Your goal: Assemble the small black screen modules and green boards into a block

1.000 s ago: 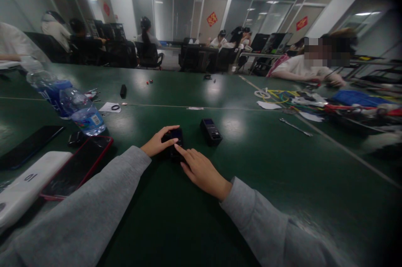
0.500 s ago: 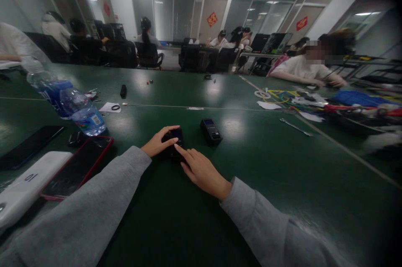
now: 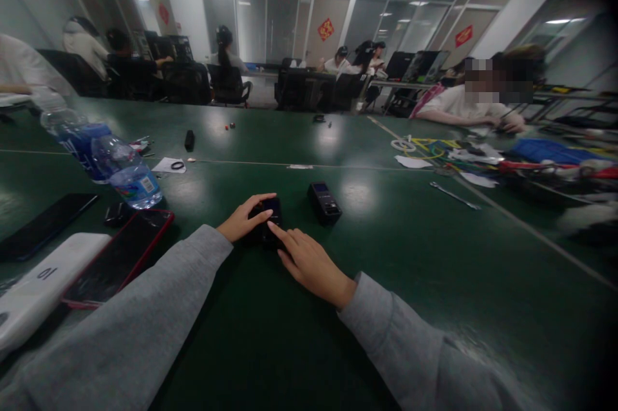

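Note:
A small black handheld device [image 3: 273, 205] with a dark screen on its upper part lies on the green table before me. My left hand [image 3: 240, 219] grips it from the left, fingers over its far end and thumb across its face. From the right, the outstretched index finger of my right hand [image 3: 316, 263] reaches the device's face near my left thumb; the other fingers are apart and hold nothing. A similar black device [image 3: 325, 202] with a screen and buttons rests just right of it, untouched. My fingers partly hide the first device.
Left on the table [image 3: 410, 256] are water bottles [image 3: 132, 172], a red-edged phone [image 3: 120, 256], a white case-like object [image 3: 53, 282] and a dark phone [image 3: 46, 224]. A wrench [image 3: 454, 195] and tangled cables [image 3: 429, 147] lie right. A person [image 3: 458, 105] sits beyond the cables.
My hands and both devices stay where they were. The person at the right has shifted their head and hands slightly to the left.

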Demonstrator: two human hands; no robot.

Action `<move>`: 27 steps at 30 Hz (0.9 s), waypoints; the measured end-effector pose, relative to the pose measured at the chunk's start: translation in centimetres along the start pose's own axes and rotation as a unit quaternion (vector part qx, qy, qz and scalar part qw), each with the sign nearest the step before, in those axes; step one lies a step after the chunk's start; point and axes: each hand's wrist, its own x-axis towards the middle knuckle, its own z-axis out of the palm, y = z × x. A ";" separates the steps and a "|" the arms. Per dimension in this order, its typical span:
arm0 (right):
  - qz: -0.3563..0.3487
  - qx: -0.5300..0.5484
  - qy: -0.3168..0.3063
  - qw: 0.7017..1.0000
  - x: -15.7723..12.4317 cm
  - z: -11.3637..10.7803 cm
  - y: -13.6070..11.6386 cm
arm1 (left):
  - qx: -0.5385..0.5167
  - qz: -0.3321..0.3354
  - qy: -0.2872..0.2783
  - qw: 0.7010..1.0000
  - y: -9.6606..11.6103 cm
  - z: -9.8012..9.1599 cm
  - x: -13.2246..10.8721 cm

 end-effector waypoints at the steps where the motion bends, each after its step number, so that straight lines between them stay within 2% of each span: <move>1: -0.001 -0.001 0.000 1.000 0.0 0.0 0.0 | 0.000 0.000 0.000 1.000 0.0 0.0 0.0; 5: 0.001 0.001 0.006 1.000 -0.2 0.1 0.1 | 0.000 0.004 0.009 1.000 0.1 0.1 0.1; 9: -0.006 0.034 0.034 0.999 -0.3 0.1 0.0 | -0.016 -0.008 0.045 0.999 -0.3 0.2 0.2; 11: -0.007 0.037 0.079 0.996 -0.2 -0.1 0.1 | -0.012 0.000 0.053 0.999 -0.5 0.3 0.1; 14: 0.031 -0.007 0.197 0.980 0.0 -0.6 1.0 | 0.026 0.053 0.038 0.998 -0.8 0.4 -0.1; 16: 0.080 -0.052 0.260 0.961 0.1 -0.9 2.5 | 0.055 0.079 0.024 0.995 -0.8 0.4 -0.3; 19: 0.152 -0.072 0.307 0.937 0.2 -0.9 5.4 | 0.067 0.062 0.006 0.996 -0.7 0.4 -0.4; 23: 0.193 0.041 0.301 0.933 0.1 -0.2 8.5 | 0.045 0.033 -0.009 0.998 -0.8 0.3 -0.4; 27: 0.198 0.105 0.270 0.936 -0.1 -0.1 8.8 | 0.043 0.048 -0.025 0.998 -0.8 0.2 -0.3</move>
